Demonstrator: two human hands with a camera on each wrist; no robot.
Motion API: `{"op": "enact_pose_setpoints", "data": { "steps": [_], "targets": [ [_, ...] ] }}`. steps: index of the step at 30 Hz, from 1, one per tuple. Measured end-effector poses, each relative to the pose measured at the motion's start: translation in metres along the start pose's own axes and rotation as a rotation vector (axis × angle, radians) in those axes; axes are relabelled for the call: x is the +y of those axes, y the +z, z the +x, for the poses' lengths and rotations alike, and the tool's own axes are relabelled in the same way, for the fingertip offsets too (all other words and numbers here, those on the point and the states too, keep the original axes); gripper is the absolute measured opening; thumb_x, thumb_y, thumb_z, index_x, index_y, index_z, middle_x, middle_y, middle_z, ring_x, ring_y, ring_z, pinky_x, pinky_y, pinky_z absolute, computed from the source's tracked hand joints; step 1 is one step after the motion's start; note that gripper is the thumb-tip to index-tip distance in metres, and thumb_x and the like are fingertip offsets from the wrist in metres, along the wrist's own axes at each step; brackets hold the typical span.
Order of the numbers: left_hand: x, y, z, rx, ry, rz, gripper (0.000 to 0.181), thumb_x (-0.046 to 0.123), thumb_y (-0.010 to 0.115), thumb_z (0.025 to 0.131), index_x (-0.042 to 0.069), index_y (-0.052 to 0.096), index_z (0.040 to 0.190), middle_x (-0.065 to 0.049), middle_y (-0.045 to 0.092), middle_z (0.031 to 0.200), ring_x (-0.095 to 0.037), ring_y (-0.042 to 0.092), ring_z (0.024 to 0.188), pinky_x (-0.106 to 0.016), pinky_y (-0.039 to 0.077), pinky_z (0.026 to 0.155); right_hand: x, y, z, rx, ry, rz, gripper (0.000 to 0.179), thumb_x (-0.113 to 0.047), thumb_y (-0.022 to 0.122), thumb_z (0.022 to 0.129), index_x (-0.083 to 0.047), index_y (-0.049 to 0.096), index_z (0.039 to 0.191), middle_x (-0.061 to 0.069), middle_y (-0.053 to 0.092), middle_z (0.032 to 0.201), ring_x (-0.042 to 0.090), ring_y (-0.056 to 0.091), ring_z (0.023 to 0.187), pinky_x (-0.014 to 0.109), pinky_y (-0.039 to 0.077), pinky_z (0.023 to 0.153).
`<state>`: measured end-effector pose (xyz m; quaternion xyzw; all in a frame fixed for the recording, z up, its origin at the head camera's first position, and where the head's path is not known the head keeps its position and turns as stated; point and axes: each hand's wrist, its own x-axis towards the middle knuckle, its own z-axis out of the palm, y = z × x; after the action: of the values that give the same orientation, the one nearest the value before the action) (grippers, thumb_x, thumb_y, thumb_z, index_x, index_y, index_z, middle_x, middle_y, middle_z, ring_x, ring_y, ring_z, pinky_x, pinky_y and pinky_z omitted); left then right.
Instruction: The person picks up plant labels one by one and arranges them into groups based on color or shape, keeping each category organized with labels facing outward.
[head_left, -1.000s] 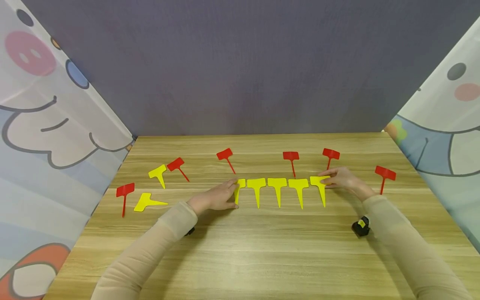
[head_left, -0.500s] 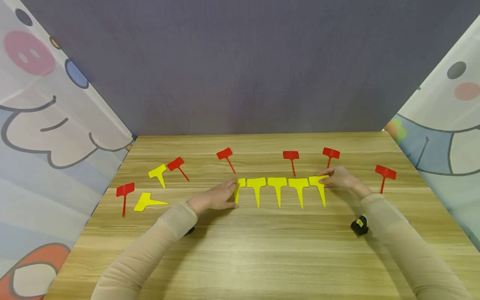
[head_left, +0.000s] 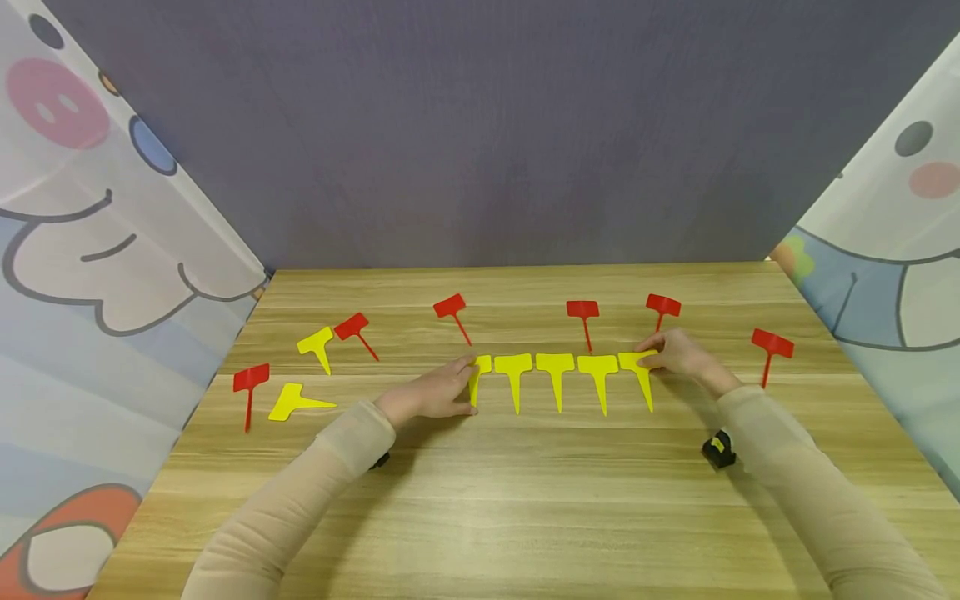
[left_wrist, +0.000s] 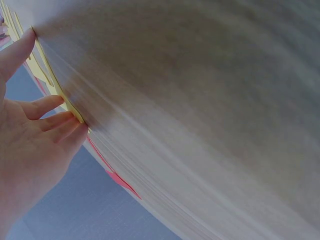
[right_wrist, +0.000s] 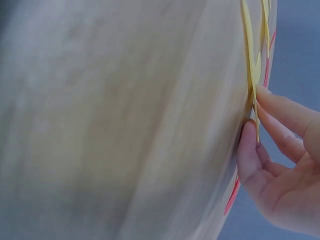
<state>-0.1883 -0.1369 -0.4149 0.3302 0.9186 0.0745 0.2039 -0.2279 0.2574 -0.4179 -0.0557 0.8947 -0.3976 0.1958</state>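
Observation:
In the head view, several yellow T-shaped plant labels lie side by side in a row on the table. My left hand [head_left: 438, 392] rests on the leftmost label [head_left: 482, 367], covering part of it. The left wrist view has the thumb at its pointed end and the fingertips on its head [left_wrist: 75, 111]. At the row's other end my right hand [head_left: 681, 354] pinches the head of the rightmost label [head_left: 643, 385]. The right wrist view shows that label [right_wrist: 247, 30] between thumb and fingers. Between the hands lie a second label [head_left: 513, 367], a third [head_left: 555, 364] and another [head_left: 597, 367].
Red plant labels are scattered behind and beside the row, among them one at the left [head_left: 251, 379], one behind [head_left: 582, 309] and one far right [head_left: 772, 342]. Two loose yellow labels [head_left: 315, 340] lie on the left. A grey panel [head_left: 495, 142] closes the table's back.
The right hand and the rightmost yellow label have shifted very slightly to the left. My left hand stays where it was.

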Motion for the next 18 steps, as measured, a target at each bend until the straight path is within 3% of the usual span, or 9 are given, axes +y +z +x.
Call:
{"op": "enact_pose_setpoints", "data": {
  "steps": [9, 18],
  "targets": [
    [0.0002, 0.0006, 0.0006, 0.003, -0.003, 0.010, 0.072, 0.039, 0.053, 0.087, -0.005, 0.025, 0.137, -0.017, 0.010, 0.146, -0.026, 0.013, 0.133, -0.036, 0.018, 0.107, 0.0003, -0.0011, -0.0006, 0.043, -0.058, -0.153, 0.029, -0.008, 0.066, 0.078, 0.010, 0.060, 0.100, 0.023, 0.058, 0.096, 0.021, 0.052, 0.077, 0.025, 0.049, 0.056],
    [-0.0003, 0.0010, 0.0004, 0.008, 0.001, 0.012, 0.072, 0.039, 0.053, 0.087, -0.005, 0.025, 0.136, -0.017, 0.010, 0.146, -0.027, 0.013, 0.133, -0.036, 0.018, 0.107, 0.0044, -0.0018, -0.0055, 0.113, -0.206, -0.246, 0.028, -0.007, 0.065, 0.079, 0.010, 0.061, 0.100, 0.023, 0.060, 0.095, 0.031, 0.055, 0.086, 0.041, 0.046, 0.074]
  ]
}}
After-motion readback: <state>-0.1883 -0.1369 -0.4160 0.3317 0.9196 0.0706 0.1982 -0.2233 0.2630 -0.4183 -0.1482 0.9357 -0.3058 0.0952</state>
